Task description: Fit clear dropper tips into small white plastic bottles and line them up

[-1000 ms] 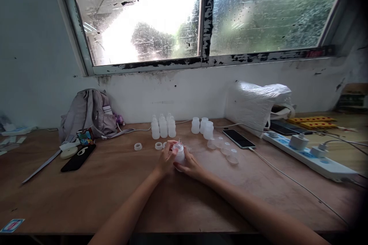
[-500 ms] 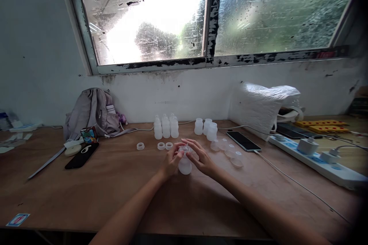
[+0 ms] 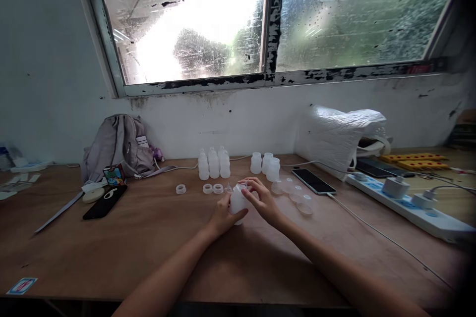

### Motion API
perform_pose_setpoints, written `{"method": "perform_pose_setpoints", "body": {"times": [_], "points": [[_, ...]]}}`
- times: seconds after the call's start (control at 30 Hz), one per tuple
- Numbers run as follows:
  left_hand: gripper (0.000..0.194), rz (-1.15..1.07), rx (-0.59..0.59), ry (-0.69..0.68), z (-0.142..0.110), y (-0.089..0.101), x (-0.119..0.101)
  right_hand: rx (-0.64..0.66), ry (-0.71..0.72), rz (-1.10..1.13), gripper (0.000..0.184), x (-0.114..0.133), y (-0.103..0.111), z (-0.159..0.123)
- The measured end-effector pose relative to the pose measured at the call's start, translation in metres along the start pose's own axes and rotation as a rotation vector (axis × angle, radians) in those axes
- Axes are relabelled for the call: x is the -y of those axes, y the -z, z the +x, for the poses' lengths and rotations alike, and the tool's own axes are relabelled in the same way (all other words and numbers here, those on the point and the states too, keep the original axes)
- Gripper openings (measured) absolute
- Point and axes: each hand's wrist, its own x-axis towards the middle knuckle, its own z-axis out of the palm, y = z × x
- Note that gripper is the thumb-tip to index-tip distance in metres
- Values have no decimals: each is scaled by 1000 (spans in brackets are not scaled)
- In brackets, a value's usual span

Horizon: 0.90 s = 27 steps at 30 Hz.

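Note:
My left hand (image 3: 223, 215) is wrapped around the body of a translucent white baby bottle (image 3: 238, 202), which stands slightly tilted in front of me. At the top of this bottle my right hand (image 3: 260, 200) has its bent fingers on the neck and rim; the exact contact is partly hidden. Just behind my left fingers shows a small clear piece, perhaps a teat (image 3: 228, 188). White bottle rings (image 3: 207, 188) lie left of it, with another ring (image 3: 180, 189) further left. Clear round pieces (image 3: 305, 208) lie to the right of my right hand.
Bottles with teats (image 3: 213, 163) stand near the wall, and open bottles (image 3: 273, 169) stand right of them. A phone (image 3: 314, 181) with a cable, a power strip (image 3: 409, 205) and a white bag (image 3: 334, 138) are on the right. A backpack (image 3: 115, 146) and black phone (image 3: 105, 202) are left.
My left hand has moved from the bottle's top down around its body. My right fingers have bent over the rim. The clear piece now shows behind my left fingers.

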Motion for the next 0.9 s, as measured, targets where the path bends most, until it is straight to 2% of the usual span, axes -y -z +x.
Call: {"method": "perform_pose_setpoints", "body": {"times": [0.1,0.2,0.3,0.43,0.73,0.9], "points": [[44,225,-154,-70,3,6,3,-12,-112,89,28,-4,4,4],[47,408,-205,-210,5,16,8,50,-223,228,30,-8,5,5],[46,528,-185,-303,6,27,14,132,-289,313,34,-12,4,5],[46,578,-133,-339,6,36,19,167,-312,377,36,-17,1,3],[52,461,37,-271,5,44,18,222,-312,425,35,-23,4,1],[53,377,80,-287,4,48,17,267,-328,433,33,-29,6,0]]}}
